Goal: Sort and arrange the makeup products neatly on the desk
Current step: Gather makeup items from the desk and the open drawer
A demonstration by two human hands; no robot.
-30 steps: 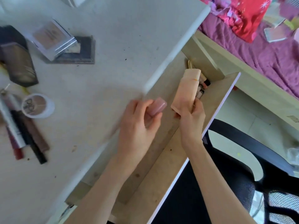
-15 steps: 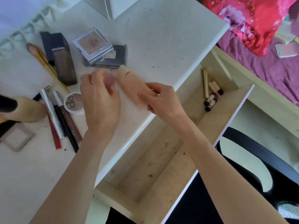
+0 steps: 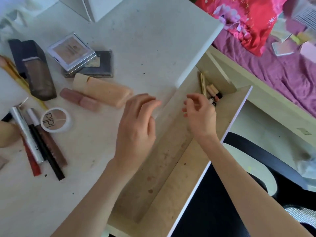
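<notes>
I saw both hands empty above the table [image 3: 153, 40] edge. The left hand [image 3: 136, 124] hovered at the 6 o'clock side of the table, fingers loosely extended and gripping nothing; its fingertips were motion-blurred. The right hand [image 3: 200, 115] hung over the open drawer [image 3: 171, 177], fingers relaxed and slightly curled, holding nothing.

The peach tube [image 3: 102, 90] lay flat on the table at 10 o'clock from the left hand, apart from it. The pink tube [image 3: 80, 100] lay just beside the peach tube, on its 7 o'clock side. A stacked pair of compacts [image 3: 73, 52] sat at 12 o'clock from the peach tube. A dark bottle [image 3: 37, 72] lay at 9 o'clock from the compacts. The round pot [image 3: 55, 119] rested at 7 o'clock from the pink tube, with a row of pencils [image 3: 39, 142] touching one another at its 8 o'clock side.

Several small sticks [image 3: 212, 93] lay in the drawer's 1 o'clock corner, just beyond the right hand's fingers. Whether those fingers touched them, I could not tell.
</notes>
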